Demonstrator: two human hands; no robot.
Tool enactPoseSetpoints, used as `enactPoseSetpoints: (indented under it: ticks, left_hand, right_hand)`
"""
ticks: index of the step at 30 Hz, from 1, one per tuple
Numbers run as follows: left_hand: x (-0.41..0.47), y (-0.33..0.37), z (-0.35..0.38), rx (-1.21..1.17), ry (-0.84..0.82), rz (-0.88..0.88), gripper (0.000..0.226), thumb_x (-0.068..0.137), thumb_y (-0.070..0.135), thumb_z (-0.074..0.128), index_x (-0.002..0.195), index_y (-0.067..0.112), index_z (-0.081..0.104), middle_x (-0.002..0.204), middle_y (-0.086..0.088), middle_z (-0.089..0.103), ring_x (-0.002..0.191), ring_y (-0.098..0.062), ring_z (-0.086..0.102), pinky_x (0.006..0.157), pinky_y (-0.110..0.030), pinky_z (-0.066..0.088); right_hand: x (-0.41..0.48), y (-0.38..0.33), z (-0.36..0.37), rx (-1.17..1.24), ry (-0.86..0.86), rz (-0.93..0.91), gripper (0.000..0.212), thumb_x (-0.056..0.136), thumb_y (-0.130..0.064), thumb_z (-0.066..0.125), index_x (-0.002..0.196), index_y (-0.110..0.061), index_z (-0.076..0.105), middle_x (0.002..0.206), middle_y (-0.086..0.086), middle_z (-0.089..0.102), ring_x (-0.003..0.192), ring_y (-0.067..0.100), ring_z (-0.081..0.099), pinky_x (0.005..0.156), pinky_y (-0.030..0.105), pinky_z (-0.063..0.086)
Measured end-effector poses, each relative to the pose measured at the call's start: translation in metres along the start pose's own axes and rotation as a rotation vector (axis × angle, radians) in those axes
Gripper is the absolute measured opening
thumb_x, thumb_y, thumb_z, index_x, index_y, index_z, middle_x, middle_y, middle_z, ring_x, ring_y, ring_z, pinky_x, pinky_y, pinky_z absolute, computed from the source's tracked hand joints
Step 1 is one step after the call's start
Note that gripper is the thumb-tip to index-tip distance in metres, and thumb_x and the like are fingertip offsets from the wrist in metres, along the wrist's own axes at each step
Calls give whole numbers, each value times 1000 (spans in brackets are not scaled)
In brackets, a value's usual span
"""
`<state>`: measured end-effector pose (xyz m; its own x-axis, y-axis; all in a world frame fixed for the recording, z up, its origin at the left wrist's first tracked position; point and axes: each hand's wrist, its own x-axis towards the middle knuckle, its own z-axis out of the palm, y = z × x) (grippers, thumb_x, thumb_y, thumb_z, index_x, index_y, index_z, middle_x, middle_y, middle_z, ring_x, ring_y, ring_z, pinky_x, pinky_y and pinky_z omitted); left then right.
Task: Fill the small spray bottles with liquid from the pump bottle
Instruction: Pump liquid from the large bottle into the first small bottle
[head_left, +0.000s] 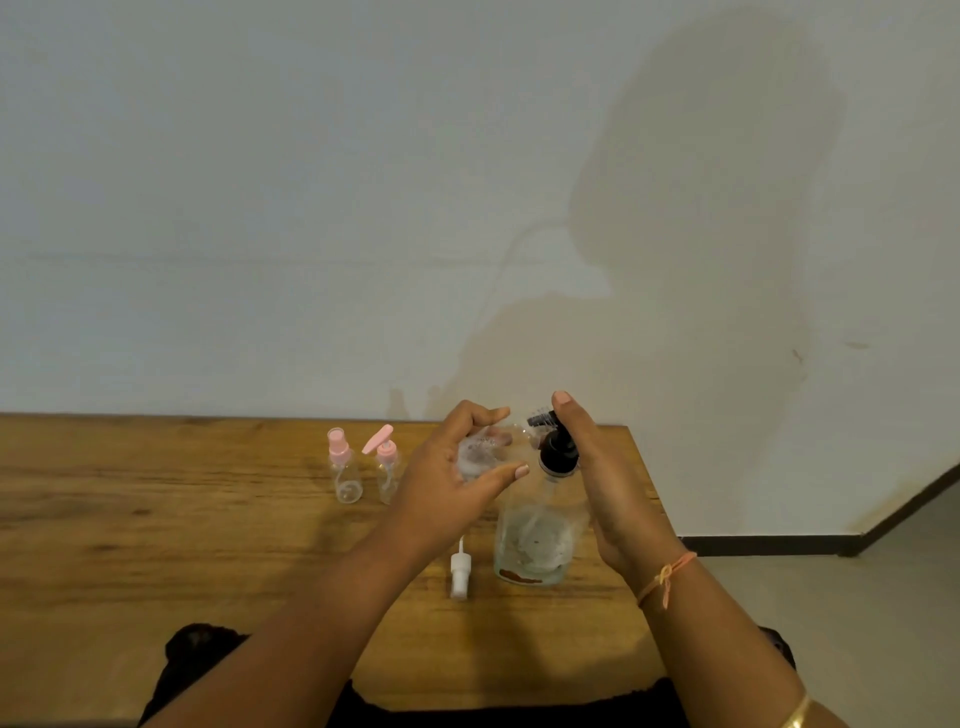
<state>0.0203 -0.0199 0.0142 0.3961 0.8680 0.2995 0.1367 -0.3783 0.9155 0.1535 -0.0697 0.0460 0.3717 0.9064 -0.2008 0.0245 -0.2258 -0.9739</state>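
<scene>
My left hand grips a small clear bottle with no cap, holding it tilted beside the black pump head of the large clear pump bottle. My right hand rests with straight fingers over the pump head, fingertips pointing up past the nozzle. The pump bottle stands upright on the wooden table with a little liquid at its bottom. A white spray cap lies on the table just left of the pump bottle.
Two small clear bottles stand further left: one with a pink spray cap, one with a pink pump top. The table's right edge lies close beside the pump bottle, floor beyond. A white wall rises behind.
</scene>
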Motion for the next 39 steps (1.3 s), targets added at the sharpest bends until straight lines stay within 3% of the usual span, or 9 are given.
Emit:
enactPoseSetpoints:
  ticks: [8, 10, 14, 19, 25, 28, 30, 34, 39]
  left_hand:
    - [0, 6, 1, -64, -4, 10, 32, 76, 7, 73, 88, 25, 50, 109, 26, 53, 95, 23, 52, 70, 0, 42]
    - [0, 5, 1, -59, -13, 1, 31, 76, 7, 73, 88, 24, 49, 110, 26, 53, 95, 24, 51, 70, 1, 42]
    - [1, -1, -1, 7, -27, -17, 32, 75, 18, 75, 87, 32, 49, 109, 31, 55, 105, 19, 50, 81, -4, 44]
    - [1, -2, -3, 28, -27, -14, 32, 75, 19, 75, 89, 32, 50, 109, 31, 56, 105, 17, 52, 79, -3, 44]
    - [0, 4, 0, -73, 0, 8, 32, 75, 6, 73, 88, 24, 50, 111, 23, 55, 97, 18, 55, 73, -2, 44]
    - [1, 3, -1, -65, -4, 12, 31, 75, 7, 73, 88, 23, 50, 112, 23, 55, 98, 19, 54, 74, -2, 43]
    - [2, 2, -1, -57, -8, 7, 30, 75, 9, 73, 89, 22, 50, 112, 24, 55, 99, 19, 53, 75, -2, 44]
    - [1, 0, -2, -17, -24, -9, 30, 75, 13, 74, 88, 25, 49, 111, 27, 54, 100, 23, 49, 75, 2, 41]
    - [2, -2, -3, -2, -42, -23, 36, 75, 13, 74, 83, 33, 46, 108, 27, 55, 99, 22, 51, 74, 1, 41]
  right_hand:
    - [0, -3, -2, -20, -49, 6, 61, 75, -73, 31, 95, -29, 68, 101, -4, 67, 94, 3, 54, 90, 34, 32]
    - [0, 0, 0, -42, -27, -3, 60, 72, -73, 34, 93, -27, 67, 103, -1, 68, 97, 8, 56, 84, 32, 36]
    - [1, 2, 4, -78, 57, -45, 40, 91, -56, 34, 79, -29, 61, 84, -10, 62, 77, 1, 53, 65, 16, 35]
    - [2, 5, 7, -78, 96, -63, 42, 95, -52, 33, 76, -27, 62, 80, -9, 62, 74, 1, 53, 62, 17, 35]
    - [2, 2, 5, -23, 40, -16, 67, 70, -77, 29, 87, -25, 68, 92, -2, 68, 81, 3, 56, 70, 25, 37]
    - [1, 0, -1, -5, -39, 8, 69, 73, -76, 31, 104, -28, 68, 102, -7, 68, 94, 1, 56, 91, 34, 37]
    - [1, -1, -3, 11, -48, 19, 62, 78, -71, 38, 108, -26, 69, 107, -4, 69, 104, 9, 58, 103, 44, 38]
    - [1, -2, -3, 50, -43, 29, 48, 83, -58, 50, 105, -21, 71, 106, 0, 71, 108, 15, 59, 106, 50, 38]
    - [1, 1, -3, 80, -42, 43, 33, 91, -46, 49, 78, -27, 73, 83, -12, 72, 86, 2, 63, 86, 32, 47]
